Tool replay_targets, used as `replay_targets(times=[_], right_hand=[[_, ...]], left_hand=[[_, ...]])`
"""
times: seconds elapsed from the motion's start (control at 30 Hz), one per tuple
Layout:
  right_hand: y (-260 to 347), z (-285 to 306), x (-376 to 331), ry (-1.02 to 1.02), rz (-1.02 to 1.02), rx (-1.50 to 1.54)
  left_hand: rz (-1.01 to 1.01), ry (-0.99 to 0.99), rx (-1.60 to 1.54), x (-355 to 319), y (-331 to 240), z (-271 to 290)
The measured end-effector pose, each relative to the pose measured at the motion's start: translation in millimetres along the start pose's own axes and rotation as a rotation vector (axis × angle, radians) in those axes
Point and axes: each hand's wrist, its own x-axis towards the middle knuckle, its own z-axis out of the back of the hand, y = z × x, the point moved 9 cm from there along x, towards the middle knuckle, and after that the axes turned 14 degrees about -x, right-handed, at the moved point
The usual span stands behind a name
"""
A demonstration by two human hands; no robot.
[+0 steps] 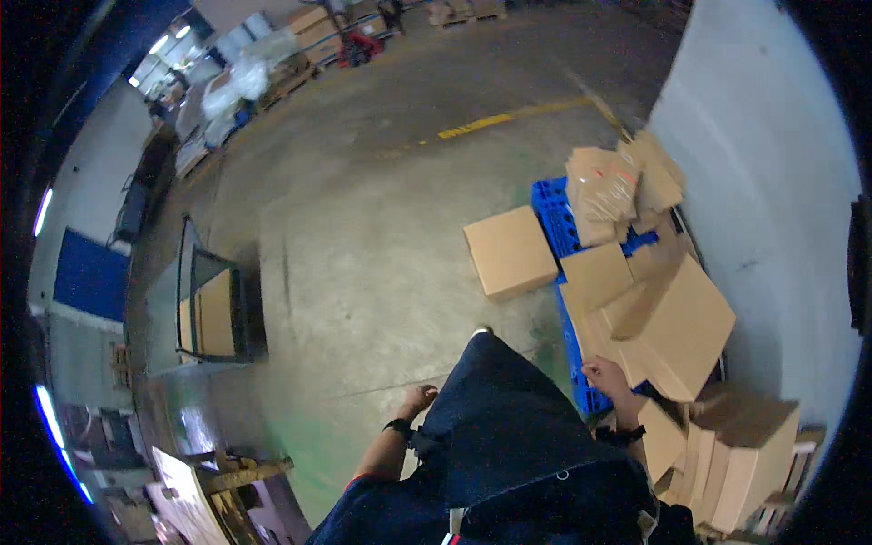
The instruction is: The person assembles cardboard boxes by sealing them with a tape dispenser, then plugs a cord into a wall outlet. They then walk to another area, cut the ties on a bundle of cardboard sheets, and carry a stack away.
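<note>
My left hand (420, 397) hangs beside my dark-clothed body over the bare floor. Its fingers are loosely curled, and nothing shows in them. At the left edge of an open cardboard box (681, 331) is my right hand (607, 374), fingers bent in. It overlaps a spread flap of that box; whether it grips the flap cannot be made out. The box lies tilted on a blue plastic pallet (556, 218), flaps turned toward the left. Just left of the pallet, a closed cardboard box (510, 252) rests on the floor. Dark bands circle both wrists.
Flat brown cardboard pieces (604, 186) are piled at the pallet's far end. Another open box (740, 454) stands near right, by a pale wall (763, 136). A framed cart (211, 309) holding cardboard is at left. Wrapped goods (236, 91) line the far left.
</note>
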Motion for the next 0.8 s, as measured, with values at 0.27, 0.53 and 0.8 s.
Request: replay_targets(times=[0.27,0.53,0.8], right_hand=[[-94,-103,98,0.011,0.188,-0.241],[-22,-124,313,0.480,-0.254,0.616],[161,-15,457,0.118,0.164,0.547]], left_hand=[[0.136,0.003,-0.161,26,15,47],[0.428,-0.192,-0.316,32,127,177],[0.487,-0.338,-0.274,168,100,316]])
